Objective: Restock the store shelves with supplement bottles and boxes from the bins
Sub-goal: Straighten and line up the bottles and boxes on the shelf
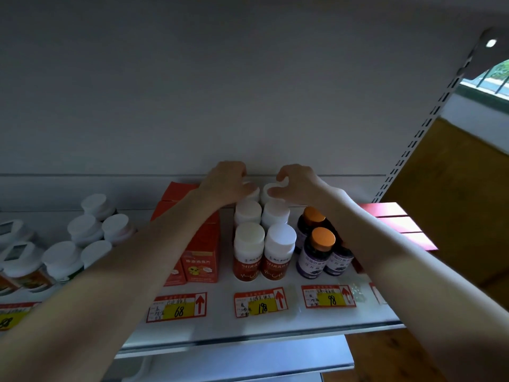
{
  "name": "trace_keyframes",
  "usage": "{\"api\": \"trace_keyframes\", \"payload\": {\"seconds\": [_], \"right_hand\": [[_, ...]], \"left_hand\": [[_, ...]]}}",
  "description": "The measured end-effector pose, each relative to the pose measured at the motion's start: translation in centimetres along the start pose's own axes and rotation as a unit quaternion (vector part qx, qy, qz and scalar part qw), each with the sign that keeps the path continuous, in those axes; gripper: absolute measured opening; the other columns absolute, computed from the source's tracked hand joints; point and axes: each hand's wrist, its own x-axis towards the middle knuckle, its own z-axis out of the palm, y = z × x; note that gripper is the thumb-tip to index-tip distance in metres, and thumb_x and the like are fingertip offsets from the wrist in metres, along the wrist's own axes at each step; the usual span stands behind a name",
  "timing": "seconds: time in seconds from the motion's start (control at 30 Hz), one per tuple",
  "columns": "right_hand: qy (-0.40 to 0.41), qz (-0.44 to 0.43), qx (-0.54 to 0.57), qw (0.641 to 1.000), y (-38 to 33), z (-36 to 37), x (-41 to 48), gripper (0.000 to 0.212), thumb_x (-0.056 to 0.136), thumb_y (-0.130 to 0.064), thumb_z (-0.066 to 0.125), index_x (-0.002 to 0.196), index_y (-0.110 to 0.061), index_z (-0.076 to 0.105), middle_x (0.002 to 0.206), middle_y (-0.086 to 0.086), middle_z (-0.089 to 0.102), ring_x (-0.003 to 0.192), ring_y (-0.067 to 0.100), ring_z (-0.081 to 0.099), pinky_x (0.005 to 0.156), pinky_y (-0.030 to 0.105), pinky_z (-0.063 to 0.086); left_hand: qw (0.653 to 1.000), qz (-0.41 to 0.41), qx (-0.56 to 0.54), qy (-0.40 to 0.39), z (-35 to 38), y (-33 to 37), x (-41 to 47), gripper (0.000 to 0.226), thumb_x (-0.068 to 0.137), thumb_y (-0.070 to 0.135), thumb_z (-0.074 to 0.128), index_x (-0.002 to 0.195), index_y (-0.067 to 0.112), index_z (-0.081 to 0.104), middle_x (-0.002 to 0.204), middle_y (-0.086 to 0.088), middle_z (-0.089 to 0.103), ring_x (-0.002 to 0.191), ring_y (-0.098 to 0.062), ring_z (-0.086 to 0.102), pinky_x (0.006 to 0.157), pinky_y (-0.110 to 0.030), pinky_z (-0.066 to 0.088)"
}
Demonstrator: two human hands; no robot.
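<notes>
Left hand (pixel 225 186) and right hand (pixel 298 186) each curl over a white cap, gripping the left rear bottle (pixel 252 191) and right rear bottle (pixel 269 189), at 12 o'clock of the front bottles (pixel 249 252) on the shelf (pixel 316 323). Probably light, rigid, smooth plastic; grip at the cap. The front bottles hide both rear bodies and labels.

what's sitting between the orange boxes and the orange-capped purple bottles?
White-capped red-label bottles, in two columns running to the back of the shelf, seen in the head view.
</notes>
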Motion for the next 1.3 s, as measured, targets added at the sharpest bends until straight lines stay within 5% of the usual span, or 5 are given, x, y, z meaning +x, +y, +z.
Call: {"api": "trace_keyframes", "payload": {"seconds": [0.53,0.8,0.93,1.07,1.3], "right_hand": [[-0.024,0.008,0.005,1.0,0.0,1.0,1.6,0.043,0.083,-0.032,0.064,0.119,-0.01,0.054,0.126,0.01,0.05,0.108,0.026,0.051,0.075,0.024,0.037],[0.046,-0.025,0.017,0.999,-0.4,0.4,-1.2,0.035,0.085,-0.034,0.061,0.116,-0.017,0.058,0.12,0.006,0.056,0.104,0.025,0.055,0.085,0.039,0.05],[0.062,-0.126,0.054,0.989,-2.0,0.3,-3.8,0.026,0.084,-0.033,0.064,0.104,-0.018,0.066,0.107,-0.001,0.062,0.097,0.018,0.057,0.082,0.029,0.046],[0.055,-0.198,0.062,0.977,-5.1,1.4,-6.1,0.026,0.083,-0.029,0.067,0.104,-0.016,0.068,0.094,-0.014,0.057,0.082,-0.003,0.047,0.069,0.0,0.035],[-0.022,-0.202,-0.021,0.979,-9.4,4.3,-7.4,0.033,0.083,-0.037,0.065,0.111,-0.021,0.062,0.103,-0.007,0.061,0.091,0.01,0.058,0.077,0.016,0.046]], "left_hand": [[0.999,0.006,0.003,-0.035,1.0,-0.7,1.2,0.034,0.088,0.025,0.058,0.111,0.0,0.063,0.115,-0.019,0.061,0.106,-0.03,0.057,0.084,-0.029,0.042],[0.996,0.0,-0.016,0.085,-0.3,-1.4,0.2,0.034,0.091,0.026,0.056,0.117,0.003,0.059,0.114,-0.018,0.062,0.107,-0.032,0.056,0.089,-0.039,0.045],[0.991,-0.001,-0.021,0.129,-2.1,-3.1,-0.7,0.035,0.091,0.029,0.055,0.116,0.006,0.061,0.11,-0.018,0.063,0.104,-0.031,0.057,0.088,-0.038,0.046],[0.99,0.02,-0.032,0.137,-4.8,-5.8,-3.1,0.046,0.084,0.04,0.053,0.108,0.002,0.065,0.1,-0.018,0.066,0.095,-0.03,0.06,0.084,-0.032,0.044],[0.992,0.057,-0.035,0.105,-7.3,-9.0,-10.7,0.044,0.085,0.043,0.057,0.103,0.005,0.067,0.094,-0.014,0.068,0.088,-0.025,0.061,0.079,-0.028,0.043]]}}
